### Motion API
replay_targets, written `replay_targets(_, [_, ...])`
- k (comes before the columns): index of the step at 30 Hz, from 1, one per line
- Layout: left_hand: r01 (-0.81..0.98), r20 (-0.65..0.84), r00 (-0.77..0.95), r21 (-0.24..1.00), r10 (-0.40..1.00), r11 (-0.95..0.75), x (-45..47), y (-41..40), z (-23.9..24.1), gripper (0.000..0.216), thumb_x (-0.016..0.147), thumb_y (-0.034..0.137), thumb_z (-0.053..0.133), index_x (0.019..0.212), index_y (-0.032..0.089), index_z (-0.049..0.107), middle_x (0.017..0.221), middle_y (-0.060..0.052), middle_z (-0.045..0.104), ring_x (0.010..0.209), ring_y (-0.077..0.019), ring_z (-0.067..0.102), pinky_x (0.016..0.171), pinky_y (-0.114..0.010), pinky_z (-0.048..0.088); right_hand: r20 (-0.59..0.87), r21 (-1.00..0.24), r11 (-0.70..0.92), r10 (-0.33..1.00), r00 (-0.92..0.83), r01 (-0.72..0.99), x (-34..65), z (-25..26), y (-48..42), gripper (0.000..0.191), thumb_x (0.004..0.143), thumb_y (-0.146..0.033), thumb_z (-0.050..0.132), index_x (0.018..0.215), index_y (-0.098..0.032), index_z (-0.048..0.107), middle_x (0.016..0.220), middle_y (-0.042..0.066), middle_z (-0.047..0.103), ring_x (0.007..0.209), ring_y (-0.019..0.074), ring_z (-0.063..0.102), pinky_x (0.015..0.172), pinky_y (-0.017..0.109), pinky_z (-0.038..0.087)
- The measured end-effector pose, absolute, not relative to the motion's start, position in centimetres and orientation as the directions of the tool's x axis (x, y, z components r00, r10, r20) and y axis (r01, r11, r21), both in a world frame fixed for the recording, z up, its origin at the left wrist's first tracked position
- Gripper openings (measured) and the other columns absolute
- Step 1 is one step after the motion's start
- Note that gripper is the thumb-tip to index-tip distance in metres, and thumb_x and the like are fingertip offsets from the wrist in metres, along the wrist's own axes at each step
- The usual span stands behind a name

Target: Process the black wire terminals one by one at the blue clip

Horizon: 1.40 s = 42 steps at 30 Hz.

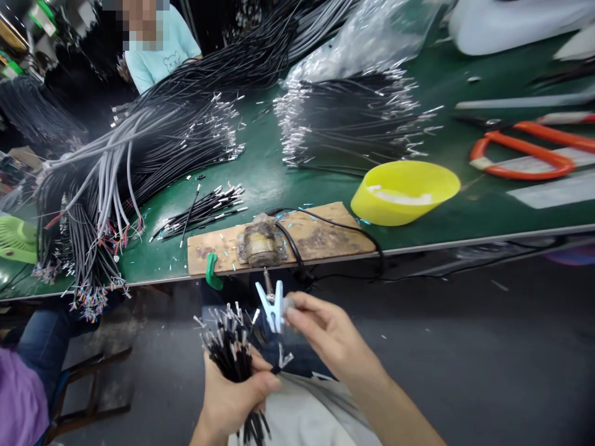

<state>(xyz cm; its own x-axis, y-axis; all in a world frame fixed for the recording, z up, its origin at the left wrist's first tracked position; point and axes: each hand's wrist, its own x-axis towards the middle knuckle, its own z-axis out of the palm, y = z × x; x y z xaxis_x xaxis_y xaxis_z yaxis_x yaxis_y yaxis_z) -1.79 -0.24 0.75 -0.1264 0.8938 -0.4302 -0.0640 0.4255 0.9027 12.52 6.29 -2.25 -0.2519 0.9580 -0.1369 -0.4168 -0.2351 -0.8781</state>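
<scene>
My left hand point(223, 399) is wrapped round a bundle of short black cables point(230, 350) with silvery stripped ends pointing up. One cable end point(284, 358) sticks out to the right by its thumb. My right hand point(337, 341) is closed in a pinch beside a light blue clothespin point(271, 306); a small greyish blur shows at the fingertips, and I cannot make out what it is. The clothespin sits at the tip of a metal shaft point(266, 279) coming from a small motor point(261, 243). That motor is fixed to a wooden board point(320, 232) at the table edge.
On the green table point(260, 179) lie loose short cables point(204, 210), a large cable pile point(186, 136) and a stack of cut cables point(344, 121). A yellow container point(404, 195) and orange-handled scissors point(525, 152) are to the right. A person point(160, 52) is across the table; another's purple sleeve point(21, 396) shows left.
</scene>
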Motion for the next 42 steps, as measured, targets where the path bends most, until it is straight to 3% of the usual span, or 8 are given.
replay_targets(5, [0.189,-0.135,-0.29,0.962,0.947,0.195,-1.9,-0.2,1.2,0.021,0.054,0.049,0.077,0.055,0.031,0.067,0.061,0.004,0.069,0.053,-0.023,0.063,0.05,-0.039,0.057,-0.203,-0.75,-0.375,0.915,-0.35,-0.546,10.6,-1.2,7.9,0.048,0.066,-0.063,0.064,0.069,-0.015,0.069,0.058,0.002,0.059,0.054,0.0126,0.049,0.052,0.024,0.041])
replay_targets(12, [0.353,0.061,-0.337,0.933,0.94,0.066,-1.7,0.7,1.4,0.014,0.062,0.043,0.074,0.059,0.031,0.069,0.062,0.002,0.069,0.06,-0.0236,0.066,0.062,-0.041,0.058,-0.313,-0.542,-0.461,0.887,-0.34,-0.703,9.4,-0.3,7.6,0.037,0.062,-0.051,0.074,0.062,-0.015,0.068,0.055,0.0,0.06,0.049,0.0104,0.05,0.047,0.021,0.041])
replay_targets(17, [0.267,0.003,-0.303,0.96,0.953,0.082,-0.8,1.1,1.4,0.021,0.064,0.049,0.07,0.056,0.031,0.066,0.058,0.002,0.067,0.056,-0.0219,0.063,0.058,-0.037,0.056,-0.326,-0.5,-0.472,0.879,-0.347,-0.726,9.3,-0.6,7.7,0.036,0.061,-0.05,0.076,0.062,-0.015,0.068,0.055,0.0,0.062,0.05,0.0114,0.053,0.049,0.021,0.043])
replay_targets(26, [0.083,-0.112,-0.245,0.987,0.963,0.136,-0.6,1.7,1.0,0.022,0.061,0.037,0.076,0.055,0.02,0.065,0.059,-0.004,0.066,0.059,-0.0218,0.062,0.063,-0.037,0.055,-0.355,-0.406,-0.537,0.838,-0.414,-0.739,9.0,-0.7,7.2,0.046,0.06,-0.061,0.07,0.059,-0.015,0.066,0.046,-0.001,0.056,0.044,0.012,0.049,0.042,0.022,0.04])
replay_targets(30, [0.078,-0.155,-0.25,0.981,0.956,0.179,-0.7,1.4,0.9,0.02,0.06,0.04,0.076,0.055,0.025,0.064,0.052,0.001,0.063,0.048,-0.0186,0.058,0.05,-0.034,0.053,-0.405,-0.373,-0.568,0.811,-0.422,-0.734,9.1,-1.5,7.4,0.047,0.053,-0.063,0.073,0.059,-0.017,0.067,0.051,0.001,0.061,0.044,0.0114,0.049,0.046,0.023,0.042])
replay_targets(34, [0.052,-0.273,-0.247,0.955,0.93,0.294,-1.0,0.6,0.7,0.019,0.059,0.046,0.074,0.058,0.03,0.064,0.055,0.005,0.065,0.038,-0.0144,0.053,0.038,-0.03,0.047,-0.435,-0.425,-0.541,0.825,-0.36,-0.726,9.5,-3.0,6.8,0.041,0.057,-0.057,0.075,0.061,-0.017,0.066,0.057,0.0,0.061,0.05,0.0116,0.049,0.049,0.023,0.041])
replay_targets(39, [-0.104,-0.411,-0.176,0.912,0.895,0.398,-1.6,-0.2,-0.2,0.027,0.062,0.053,0.069,0.059,0.026,0.062,0.038,0.005,0.049,0.027,-0.0063,0.038,0.03,-0.019,0.03,-0.314,-0.67,-0.395,0.918,-0.242,-0.629,10.3,-4.6,5.1,0.038,0.067,-0.051,0.07,0.056,-0.016,0.059,0.052,-0.002,0.049,0.05,0.0109,0.041,0.049,0.024,0.035])
replay_targets(42, [-0.177,-0.458,-0.174,0.886,0.872,0.43,-1.8,-0.3,-0.6,0.032,0.059,0.052,0.073,0.062,0.021,0.064,0.033,0.006,0.042,0.027,-0.0046,0.036,0.03,-0.017,0.027,-0.216,-0.808,-0.325,0.94,-0.265,-0.492,11.1,-4.8,4.3,0.039,0.072,-0.053,0.063,0.059,-0.017,0.059,0.052,-0.002,0.049,0.049,0.0115,0.041,0.048,0.024,0.035])
